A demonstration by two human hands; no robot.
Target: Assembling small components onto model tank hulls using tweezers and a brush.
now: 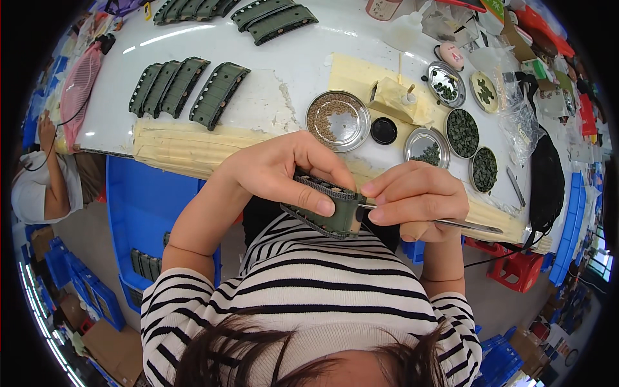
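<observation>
My left hand [284, 171] is closed round a dark green plastic model part [335, 218], a long curved piece with ridged edges and small tan pieces along its side. It is held in front of my chest, off the table. In my right hand [419, 197], pinched between thumb and fingers, is a slim metal tool that looks like tweezers [474, 226]. Its tip meets the right end of the green part, beside a dark spot. What the tip grips, if anything, is too small to see. A beige cover [414, 230] sits on one right fingertip.
More green parts [219, 95] lie in rows on the white table [284, 64]. Round tins hold tan bits [322, 119] and dark green bits [462, 132]. A yellow block [400, 100] stands among them. A blue crate [129, 193] is below left; another person [45, 180] is far left.
</observation>
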